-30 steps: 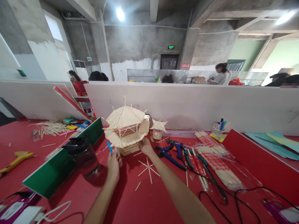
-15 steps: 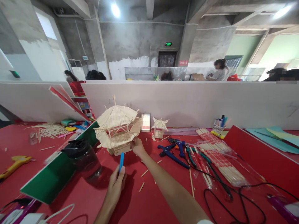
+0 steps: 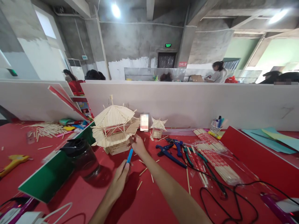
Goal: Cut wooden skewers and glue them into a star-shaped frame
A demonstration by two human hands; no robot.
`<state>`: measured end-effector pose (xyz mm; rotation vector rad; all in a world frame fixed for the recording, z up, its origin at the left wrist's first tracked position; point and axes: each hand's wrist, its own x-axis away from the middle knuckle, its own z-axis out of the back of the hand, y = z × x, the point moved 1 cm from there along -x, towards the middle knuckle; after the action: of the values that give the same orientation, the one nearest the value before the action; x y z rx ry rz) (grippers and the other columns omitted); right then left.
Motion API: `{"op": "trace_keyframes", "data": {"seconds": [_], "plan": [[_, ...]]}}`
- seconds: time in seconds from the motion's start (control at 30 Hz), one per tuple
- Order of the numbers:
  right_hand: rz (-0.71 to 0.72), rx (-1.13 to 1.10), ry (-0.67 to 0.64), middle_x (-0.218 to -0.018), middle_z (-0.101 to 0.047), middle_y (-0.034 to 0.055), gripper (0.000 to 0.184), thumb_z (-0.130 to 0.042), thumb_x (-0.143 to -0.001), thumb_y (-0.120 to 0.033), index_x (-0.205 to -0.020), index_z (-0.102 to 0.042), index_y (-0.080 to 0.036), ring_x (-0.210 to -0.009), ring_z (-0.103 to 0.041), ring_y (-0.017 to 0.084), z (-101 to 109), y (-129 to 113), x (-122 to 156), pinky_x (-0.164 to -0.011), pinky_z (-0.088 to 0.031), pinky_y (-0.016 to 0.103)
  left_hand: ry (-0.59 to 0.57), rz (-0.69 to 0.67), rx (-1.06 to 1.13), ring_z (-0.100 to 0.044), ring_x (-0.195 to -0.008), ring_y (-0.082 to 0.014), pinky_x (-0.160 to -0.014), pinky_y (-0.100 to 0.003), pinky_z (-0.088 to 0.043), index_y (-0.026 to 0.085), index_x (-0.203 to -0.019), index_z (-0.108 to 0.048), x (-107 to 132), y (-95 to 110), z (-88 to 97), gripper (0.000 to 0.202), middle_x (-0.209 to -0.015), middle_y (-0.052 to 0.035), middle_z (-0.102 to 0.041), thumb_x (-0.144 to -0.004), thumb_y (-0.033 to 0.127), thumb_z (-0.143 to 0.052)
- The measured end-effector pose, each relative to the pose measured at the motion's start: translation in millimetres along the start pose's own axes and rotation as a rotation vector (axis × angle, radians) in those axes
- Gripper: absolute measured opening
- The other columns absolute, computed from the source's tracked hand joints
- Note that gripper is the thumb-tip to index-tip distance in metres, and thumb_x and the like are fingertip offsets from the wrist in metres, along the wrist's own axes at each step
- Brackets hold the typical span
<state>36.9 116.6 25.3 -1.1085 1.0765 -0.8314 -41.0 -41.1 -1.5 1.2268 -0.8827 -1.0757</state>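
Observation:
A model pavilion [image 3: 114,116] built of thin wooden sticks, with two tiers of roof, stands on the red table left of centre. My right hand [image 3: 138,145] reaches to its lower right side, fingers closed at the edge below the lower roof; the fingertips are partly hidden. My left hand [image 3: 121,175] is closed around a flat blue tool [image 3: 130,156], whose kind I cannot make out. The tool's tip points up, just short of my right hand and the pavilion's base. A smaller stick pavilion [image 3: 158,128] stands behind to the right.
A dark lidded water bottle [image 3: 83,158] and green board [image 3: 51,174] are at left, with a yellow glue gun [image 3: 15,163] beyond. Blue-handled pliers [image 3: 173,155], bagged sticks [image 3: 219,165] and a black cable [image 3: 233,186] lie at right. A white partition [image 3: 187,102] closes the back.
My left hand has moved right and tilted the blue tool rightward, closer to my right hand. The right hand stays at the pavilion's side. The whole view has shifted slightly.

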Motion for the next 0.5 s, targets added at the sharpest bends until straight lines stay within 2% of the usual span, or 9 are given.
{"op": "trace_keyframes", "data": {"seconds": [0.1, 0.13, 0.2, 0.23, 0.33, 0.4, 0.5], "plan": [[0.003, -0.169, 0.052, -0.091, -0.067, 0.0052, 0.036, -0.048, -0.089, -0.050, -0.106, -0.058, -0.020, -0.056, -0.059, 0.012, 37.7, -15.0, 24.2, -0.043, -0.043, 0.020, -0.074, -0.165, -0.223, -0.061, -0.081, -0.0224, -0.069, -0.029, -0.045, 0.021, -0.103, -0.063, -19.2, 15.7, -3.8, 0.042, -0.089, -0.0054, -0.066, -0.091, 0.057, -0.046], [-0.015, -0.231, 0.016, -0.091, -0.067, 0.0054, 0.040, -0.046, -0.089, -0.053, -0.106, -0.058, -0.019, -0.054, -0.059, 0.011, 50.9, -20.2, 34.5, -0.043, -0.042, 0.020, -0.123, -0.212, -0.321, -0.062, -0.080, -0.0232, -0.071, -0.030, -0.045, 0.021, -0.103, -0.062, -25.0, 22.8, -7.6, 0.040, -0.085, -0.0055, -0.066, -0.094, 0.054, -0.041], [-0.070, -0.275, -0.159, -0.081, -0.067, 0.0056, 0.047, -0.043, -0.090, -0.059, -0.099, -0.061, -0.017, -0.058, -0.062, 0.014, 74.9, -29.6, 56.2, -0.046, -0.045, 0.021, -0.262, -0.279, -0.557, -0.063, -0.073, -0.0238, -0.068, -0.030, -0.042, 0.021, -0.102, -0.058, -34.0, 36.5, -18.9, 0.035, -0.078, -0.0052, -0.066, -0.098, 0.047, -0.034], [-0.071, -0.244, -0.212, -0.077, -0.066, 0.0045, 0.045, -0.047, -0.088, -0.059, -0.094, -0.062, -0.017, -0.060, -0.063, 0.015, 86.1, -33.2, 66.6, -0.049, -0.047, 0.022, -0.332, -0.326, -0.655, -0.064, -0.074, -0.0241, -0.066, -0.030, -0.040, 0.022, -0.101, -0.057, -36.9, 42.4, -25.8, 0.033, -0.081, -0.0059, -0.066, -0.100, 0.044, -0.032], [0.020, -0.032, -0.150, -0.071, -0.065, 0.0004, 0.027, -0.067, -0.080, -0.044, -0.084, -0.064, -0.018, -0.063, -0.062, 0.015, 114.9, -37.3, 91.0, -0.059, -0.050, 0.025, -0.468, -0.437, -0.873, -0.066, -0.081, -0.0262, -0.067, -0.030, -0.039, 0.021, -0.104, -0.054, -41.2, 51.4, -46.0, 0.030, -0.087, -0.0086, -0.067, -0.101, 0.039, -0.029], [0.027, 0.062, -0.105, -0.070, -0.067, 0.0006, 0.021, -0.069, -0.078, -0.038, -0.082, -0.065, -0.018, -0.063, -0.063, 0.015, 128.3, -34.4, 101.1, -0.062, -0.050, 0.026, -0.527, -0.489, -0.963, -0.066, -0.082, -0.0267, -0.067, -0.030, -0.039, 0.021, -0.105, -0.054, -41.9, 50.5, -56.0, 0.030, -0.088, -0.0095, -0.067, -0.102, 0.038, -0.029], [-0.007, 0.098, -0.086, -0.069, -0.067, 0.0008, 0.021, -0.069, -0.078, -0.037, -0.083, -0.067, -0.017, -0.063, -0.063, 0.016, 138.9, -27.1, 109.8, -0.062, -0.049, 0.027, -0.600, -0.509, -1.002, -0.066, -0.077, -0.0263, -0.065, -0.030, -0.038, 0.022, -0.107, -0.054, -41.4, 45.4, -62.9, 0.030, -0.085, -0.0088, -0.067, -0.102, 0.039, -0.030]]}}
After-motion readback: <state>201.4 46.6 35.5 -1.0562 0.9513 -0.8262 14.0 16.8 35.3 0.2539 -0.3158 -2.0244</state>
